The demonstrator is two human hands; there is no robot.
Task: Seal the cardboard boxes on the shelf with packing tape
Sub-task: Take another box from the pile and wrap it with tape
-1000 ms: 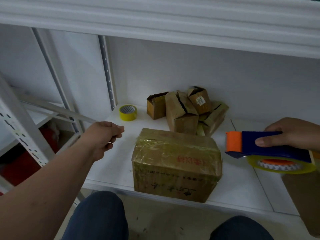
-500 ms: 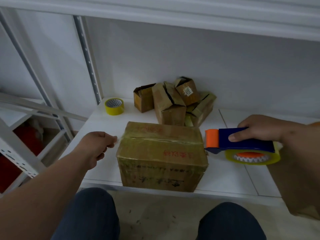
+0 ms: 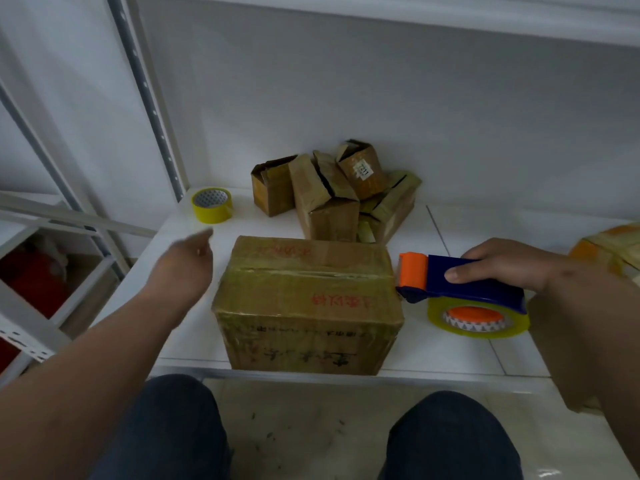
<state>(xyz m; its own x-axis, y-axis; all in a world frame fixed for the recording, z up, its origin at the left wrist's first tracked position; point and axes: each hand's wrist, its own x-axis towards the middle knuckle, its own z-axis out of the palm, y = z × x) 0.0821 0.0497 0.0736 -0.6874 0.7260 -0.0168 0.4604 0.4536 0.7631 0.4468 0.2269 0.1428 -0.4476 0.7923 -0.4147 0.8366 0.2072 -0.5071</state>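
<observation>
Fingers of right hand wrap tape dispenser at cardboard box's right edge; left hand blurred, fingers loose, holding nothing.

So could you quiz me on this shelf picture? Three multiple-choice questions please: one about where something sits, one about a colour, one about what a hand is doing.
1. Where does the loose yellow tape roll lie?
A. On top of the big box
B. At the shelf's back left, near the upright post
C. On the floor by the knees

2. What colour is the roller at the front of the tape dispenser?
A. Orange
B. Green
C. White

3. What is the right hand doing?
A. Resting flat on the shelf
B. Holding a small box
C. Gripping the dispenser beside the big box

Answers:
1 B: the roll sits on the shelf left of the pile of small boxes.
2 A: the roller is orange, the body blue.
3 C: its fingers curl round the blue handle.
</observation>
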